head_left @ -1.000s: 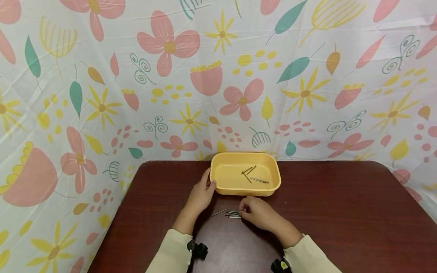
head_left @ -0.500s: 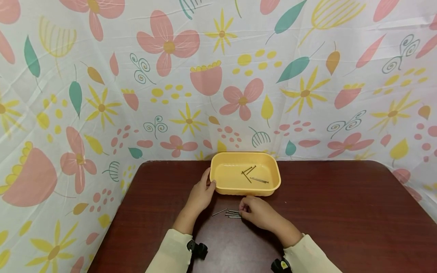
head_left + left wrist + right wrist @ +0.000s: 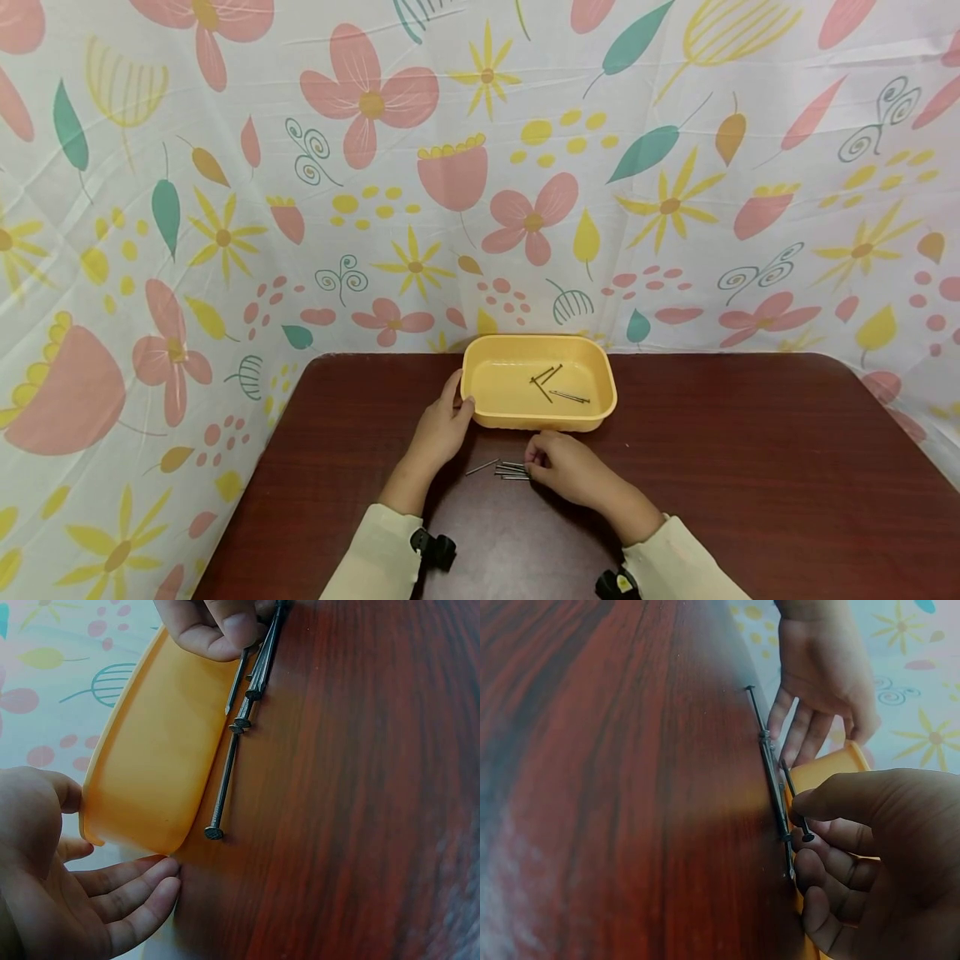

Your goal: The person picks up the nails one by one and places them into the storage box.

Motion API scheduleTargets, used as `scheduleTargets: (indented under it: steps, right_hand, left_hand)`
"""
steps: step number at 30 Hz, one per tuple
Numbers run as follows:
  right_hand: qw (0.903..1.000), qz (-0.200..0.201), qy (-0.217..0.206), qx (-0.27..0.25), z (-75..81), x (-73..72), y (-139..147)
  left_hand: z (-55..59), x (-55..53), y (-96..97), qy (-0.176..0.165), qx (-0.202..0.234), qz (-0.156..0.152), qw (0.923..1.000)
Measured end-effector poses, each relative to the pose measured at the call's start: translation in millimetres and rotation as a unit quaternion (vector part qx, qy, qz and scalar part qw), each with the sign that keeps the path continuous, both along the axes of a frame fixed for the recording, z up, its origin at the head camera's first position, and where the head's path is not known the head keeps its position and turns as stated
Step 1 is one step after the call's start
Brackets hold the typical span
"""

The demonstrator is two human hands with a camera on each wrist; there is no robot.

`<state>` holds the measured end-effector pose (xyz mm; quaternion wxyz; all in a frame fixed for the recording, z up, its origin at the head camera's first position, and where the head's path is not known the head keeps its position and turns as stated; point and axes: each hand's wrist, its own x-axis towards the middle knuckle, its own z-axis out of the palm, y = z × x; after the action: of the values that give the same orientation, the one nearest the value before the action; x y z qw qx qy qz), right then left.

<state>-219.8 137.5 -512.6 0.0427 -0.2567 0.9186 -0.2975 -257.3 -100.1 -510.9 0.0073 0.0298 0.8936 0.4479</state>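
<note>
At the back of the table stands a shallow yellow plastic tray point(image 3: 498, 385) with several nails point(image 3: 572, 397) lying in its right half. My left hand point(image 3: 438, 430) holds the tray's left end, thumb at the rim and fingers by the outer wall. In front of the tray, my right hand point(image 3: 573, 469) pinches one nail point(image 3: 789, 781) between thumb and fingers, its head poking out below the thumb. That nail overlaps a small bunch of nails point(image 3: 512, 472) on the tabletop. One more nail point(image 3: 222, 787) lies at the bunch's left end, set at an angle.
The dark red-brown wooden table point(image 3: 735, 475) spreads out on both sides. Behind and to the left hangs a white cloth point(image 3: 660, 275) printed with flowers and leaves. A black strap with a small device point(image 3: 433, 550) sits at the left sleeve, and another black device point(image 3: 617, 583) at the right.
</note>
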Motion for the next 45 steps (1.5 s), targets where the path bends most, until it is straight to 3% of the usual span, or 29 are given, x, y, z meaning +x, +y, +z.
scheduleTargets:
  steps: [16,25,35,45]
  right_hand:
    - [0.9999,0.004,0.01,-0.012,1.8,0.4,-1.2]
    - [0.9996,0.004,0.012,-0.026,7.0,1.0,-1.2]
    - [0.9982,0.014,-0.012,-0.057,17.7,2.1,-0.2]
    - [0.9984,0.004,0.002,-0.057,20.6,2.6,1.3]
  left_hand:
    - [1.0,-0.1,0.1,-0.002,-0.003,0.001,1.0]
    - [1.4,0.7,-0.4,-0.008,-0.005,-0.008,0.9999]
    - [-0.1,0.0,-1.4,0.007,-0.005,-0.008,0.9999]
    - [1.9,1.5,-0.8,0.006,0.001,-0.01,0.9999]
